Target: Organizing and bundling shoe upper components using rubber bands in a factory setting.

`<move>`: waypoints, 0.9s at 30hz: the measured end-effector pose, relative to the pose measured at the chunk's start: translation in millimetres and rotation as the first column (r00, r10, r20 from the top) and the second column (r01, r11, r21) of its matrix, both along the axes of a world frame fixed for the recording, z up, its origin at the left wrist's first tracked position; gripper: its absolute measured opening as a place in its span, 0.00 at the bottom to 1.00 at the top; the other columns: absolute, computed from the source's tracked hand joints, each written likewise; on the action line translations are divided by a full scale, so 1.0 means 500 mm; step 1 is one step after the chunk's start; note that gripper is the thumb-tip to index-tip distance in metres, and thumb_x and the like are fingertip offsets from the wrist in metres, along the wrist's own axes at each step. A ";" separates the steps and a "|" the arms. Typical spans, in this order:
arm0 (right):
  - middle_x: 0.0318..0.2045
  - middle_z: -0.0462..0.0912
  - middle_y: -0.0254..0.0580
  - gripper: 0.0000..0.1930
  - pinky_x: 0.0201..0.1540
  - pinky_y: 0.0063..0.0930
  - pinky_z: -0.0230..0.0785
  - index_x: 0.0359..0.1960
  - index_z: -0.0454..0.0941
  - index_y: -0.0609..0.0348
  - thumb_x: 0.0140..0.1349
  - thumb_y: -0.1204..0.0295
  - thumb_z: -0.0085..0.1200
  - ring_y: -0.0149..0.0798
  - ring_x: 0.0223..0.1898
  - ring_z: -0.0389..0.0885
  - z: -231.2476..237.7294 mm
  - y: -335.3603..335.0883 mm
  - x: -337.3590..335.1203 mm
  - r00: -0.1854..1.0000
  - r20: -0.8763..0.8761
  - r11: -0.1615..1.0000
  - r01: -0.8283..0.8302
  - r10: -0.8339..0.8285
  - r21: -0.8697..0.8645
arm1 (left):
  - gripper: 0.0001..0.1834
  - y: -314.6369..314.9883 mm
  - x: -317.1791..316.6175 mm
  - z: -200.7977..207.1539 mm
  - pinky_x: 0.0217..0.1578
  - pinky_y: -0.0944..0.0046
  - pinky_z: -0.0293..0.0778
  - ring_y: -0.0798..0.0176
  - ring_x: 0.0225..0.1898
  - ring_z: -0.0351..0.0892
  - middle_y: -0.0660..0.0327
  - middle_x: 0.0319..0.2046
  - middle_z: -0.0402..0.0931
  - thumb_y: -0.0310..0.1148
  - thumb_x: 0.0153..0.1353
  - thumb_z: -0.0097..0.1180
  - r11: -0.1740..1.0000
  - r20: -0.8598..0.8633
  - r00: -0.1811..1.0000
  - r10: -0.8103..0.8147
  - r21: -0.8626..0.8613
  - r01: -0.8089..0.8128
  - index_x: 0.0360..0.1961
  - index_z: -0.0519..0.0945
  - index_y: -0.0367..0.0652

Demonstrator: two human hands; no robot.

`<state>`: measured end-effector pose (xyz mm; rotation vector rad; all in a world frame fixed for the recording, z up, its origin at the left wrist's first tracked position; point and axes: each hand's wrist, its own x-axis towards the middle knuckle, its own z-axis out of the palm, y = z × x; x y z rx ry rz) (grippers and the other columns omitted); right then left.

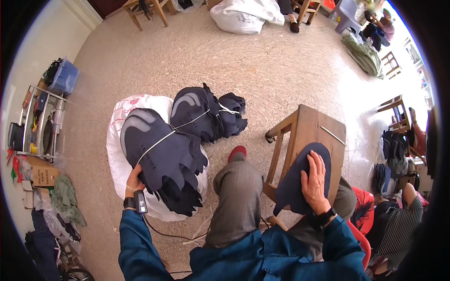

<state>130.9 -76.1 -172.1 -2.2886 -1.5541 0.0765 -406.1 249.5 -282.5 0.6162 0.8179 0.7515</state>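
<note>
head view: your left hand (134, 180) curls its fingers under a tied bundle of dark shoe uppers (161, 157) on the white sack (117, 154), likely picking the next stack, while your right hand (315, 180) lies flat, fingers slightly spread, on a dark upper piece (293, 185) on the wooden stool (311, 126). bundle's long axis runs upper-left to lower-right, cut ends toward you. next move likely calls for lifting it clear or loosening its white string (157, 143).
</note>
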 end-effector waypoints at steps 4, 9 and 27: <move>0.68 0.64 0.56 0.30 0.73 0.48 0.49 0.65 0.64 0.67 0.60 0.78 0.54 0.60 0.71 0.59 0.004 0.004 0.001 1.000 -0.026 0.999 -0.001 0.000 -0.034 | 0.30 0.118 0.036 -0.042 0.61 0.53 0.74 0.53 0.58 0.78 0.54 0.58 0.78 0.34 0.63 0.62 0.997 -0.082 0.997 -0.016 -0.079 0.009 0.65 0.71 0.37; 0.69 0.63 0.59 0.31 0.74 0.50 0.46 0.66 0.63 0.68 0.58 0.79 0.51 0.62 0.71 0.57 0.011 0.008 0.001 0.999 -0.038 0.993 0.029 -0.034 -0.119 | 0.29 0.279 0.144 -0.099 0.59 0.54 0.75 0.54 0.56 0.79 0.54 0.56 0.78 0.32 0.62 0.63 0.984 -0.277 0.947 -0.164 0.020 0.177 0.64 0.72 0.38; 0.67 0.65 0.56 0.31 0.71 0.50 0.51 0.64 0.65 0.67 0.57 0.78 0.55 0.61 0.69 0.61 0.018 0.011 0.009 0.998 -0.059 0.998 0.019 -0.022 -0.061 | 0.45 0.165 0.449 -0.083 0.69 0.45 0.58 0.36 0.73 0.52 0.45 0.73 0.55 0.45 0.52 0.69 0.566 -0.898 0.045 0.437 0.314 0.762 0.70 0.64 0.49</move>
